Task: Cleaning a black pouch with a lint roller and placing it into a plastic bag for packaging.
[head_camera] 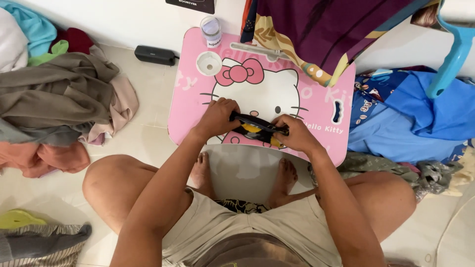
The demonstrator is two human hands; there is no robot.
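— Your two knees and beige shorts (232, 232) fill the bottom of the view, and your two bare feet rest on the tile under the near edge of the small pink table (188, 106). What do your hands have?

— One thing between them: a small dark cloth (257, 127) with a yellow patch, stretched across the near part of the table top. Your left hand (216, 117) pinches its left end, fingers curled tight over it. Your right hand (293, 134) grips the right end the same way, fingers closed round the fabric.

— What else do you count on the table?

— Two small things at the far left corner: one clear plastic jar (211, 30) and, just beside it toward you, one round white lid (209, 62). One slot handle (336, 111) is cut in the right side of the top.

— And around you?

— One black oblong box (155, 55) on the floor to the left of the table. One heap of grey, peach and teal clothes (54, 99) further left. One blue cloth pile (410, 118) to your right, and one purple patterned cloth (321, 34) hanging over the table's far right corner.
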